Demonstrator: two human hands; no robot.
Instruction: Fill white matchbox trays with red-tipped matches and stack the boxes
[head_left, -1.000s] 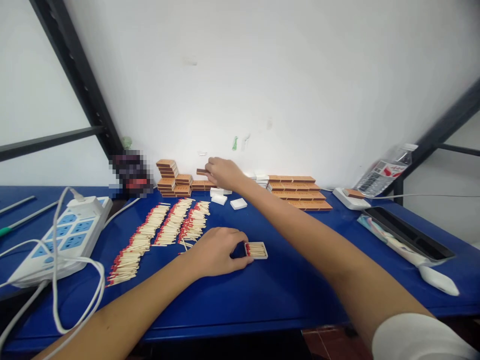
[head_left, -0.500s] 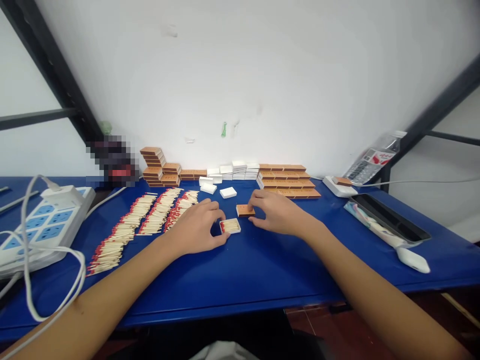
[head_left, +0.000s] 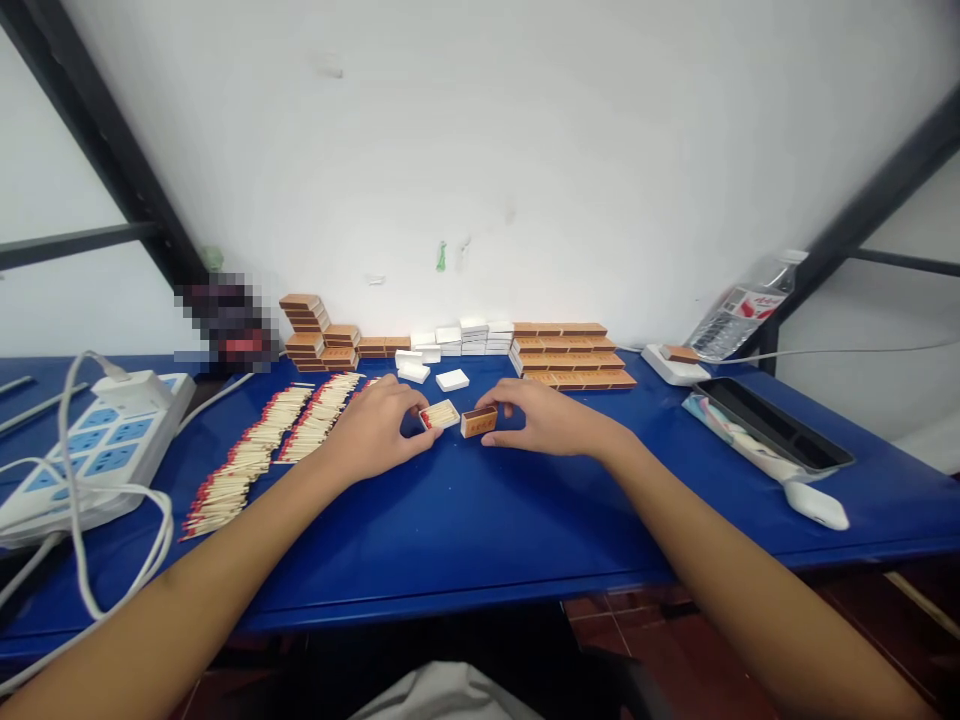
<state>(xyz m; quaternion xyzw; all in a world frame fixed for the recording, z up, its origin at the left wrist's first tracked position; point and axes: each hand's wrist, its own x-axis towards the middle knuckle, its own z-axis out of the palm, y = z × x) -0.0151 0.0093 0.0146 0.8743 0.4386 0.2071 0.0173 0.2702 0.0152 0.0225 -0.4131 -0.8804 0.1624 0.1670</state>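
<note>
Between thumb and fingers, my left hand point(head_left: 382, 425) holds a white matchbox tray point(head_left: 440, 415) filled with red-headed matches. My right hand point(head_left: 544, 418) grips a brown matchbox sleeve point(head_left: 478, 422), tilted so that its printed broad side faces me. Tray and sleeve are close together, end towards end, over the middle of the blue table. Loose matches point(head_left: 240, 470) lie in long rows left of my left hand, which covers part of the nearest row. Behind my hands, a white tray point(head_left: 452, 380) rests alone on the table.
Brown matchboxes point(head_left: 574, 360) are stacked along the wall, with white trays point(head_left: 474, 335) beside them and another stack point(head_left: 304, 330) at left. A power strip point(head_left: 97, 450) with looping white cables occupies the left side. A bottle point(head_left: 750, 305), a black case point(head_left: 776, 425) and a white object point(head_left: 817, 505) are at right.
My left hand has lifted the filled tray and moved it slightly away from me. My right hand has picked up the sleeve, turned it on its side and brought it closer to the tray.
</note>
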